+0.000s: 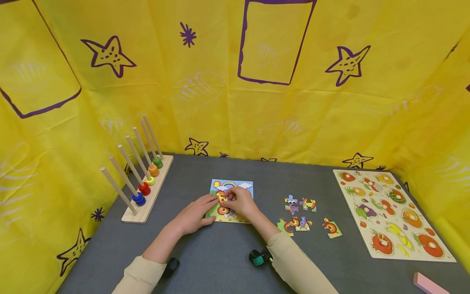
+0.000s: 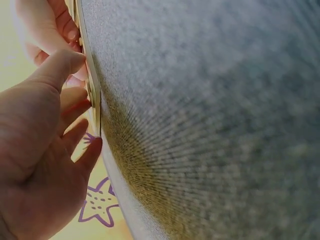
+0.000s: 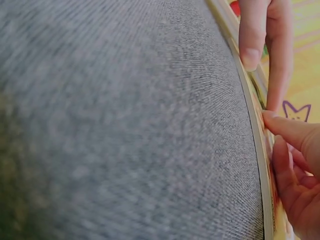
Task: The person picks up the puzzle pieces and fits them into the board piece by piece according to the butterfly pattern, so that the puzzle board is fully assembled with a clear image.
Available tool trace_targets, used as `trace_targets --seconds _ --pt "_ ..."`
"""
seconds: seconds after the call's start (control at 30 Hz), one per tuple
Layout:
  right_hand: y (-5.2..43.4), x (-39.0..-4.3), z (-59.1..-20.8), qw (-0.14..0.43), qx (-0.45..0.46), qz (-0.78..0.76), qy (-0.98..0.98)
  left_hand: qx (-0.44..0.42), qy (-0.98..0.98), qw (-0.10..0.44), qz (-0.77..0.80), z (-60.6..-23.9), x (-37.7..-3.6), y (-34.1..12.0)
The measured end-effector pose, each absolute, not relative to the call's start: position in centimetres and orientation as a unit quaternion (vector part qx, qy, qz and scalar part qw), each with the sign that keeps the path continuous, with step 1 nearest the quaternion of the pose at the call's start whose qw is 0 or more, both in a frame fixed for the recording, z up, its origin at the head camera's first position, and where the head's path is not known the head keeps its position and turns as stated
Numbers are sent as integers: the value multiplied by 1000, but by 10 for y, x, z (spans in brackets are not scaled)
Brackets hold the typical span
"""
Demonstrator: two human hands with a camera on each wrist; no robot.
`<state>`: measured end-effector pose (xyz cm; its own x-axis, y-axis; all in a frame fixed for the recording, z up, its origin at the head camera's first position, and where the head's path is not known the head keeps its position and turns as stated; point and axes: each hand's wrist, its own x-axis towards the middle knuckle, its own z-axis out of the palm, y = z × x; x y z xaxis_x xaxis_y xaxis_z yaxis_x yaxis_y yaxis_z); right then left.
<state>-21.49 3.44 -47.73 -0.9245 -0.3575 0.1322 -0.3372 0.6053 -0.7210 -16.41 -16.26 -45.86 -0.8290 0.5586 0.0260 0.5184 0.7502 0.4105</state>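
Observation:
A square picture puzzle (image 1: 247, 188) with a printed sky, sun and rainbow lies on the dark table. My left hand (image 1: 196, 212) rests at its left side, fingers extended, their tips on the board's edge. In the left wrist view the thumb and fingers of the left hand (image 2: 45, 145) touch the thin board edge. My right hand (image 1: 240, 202) reaches over the board, thumb and index finger pinching a puzzle piece (image 1: 221, 197) low over the picture. The right wrist view shows the right hand's fingertips (image 3: 270, 116) at the board; the piece is mostly hidden there.
Right of the board lie several loose pieces, among them a purple-blue one (image 1: 291, 204) and an orange-ringed one (image 1: 332, 228). A wooden peg stand (image 1: 158, 183) with coloured rings stands left. A fruit board (image 1: 400, 216) and a pink block (image 1: 427, 283) lie right. Yellow cloth (image 1: 227, 110) encloses the table.

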Motion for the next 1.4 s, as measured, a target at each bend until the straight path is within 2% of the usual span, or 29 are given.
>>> trace_targets --seconds 0.13,0.5,0.8,1.1,1.4 --pt "35 -214 -477 9 -195 -401 895 294 931 69 206 -457 -165 -160" --pt "62 -205 -472 12 -178 -435 883 279 938 83 187 -453 -163 -155" --pt "118 -196 -472 -62 -122 -461 877 270 945 76 166 -454 -163 -156" --pt "190 -188 -472 -110 -128 -367 915 271 944 74 173 -457 -163 -156" --pt "228 -180 -477 -101 -96 -304 943 272 943 73 176 -458 -163 -155"
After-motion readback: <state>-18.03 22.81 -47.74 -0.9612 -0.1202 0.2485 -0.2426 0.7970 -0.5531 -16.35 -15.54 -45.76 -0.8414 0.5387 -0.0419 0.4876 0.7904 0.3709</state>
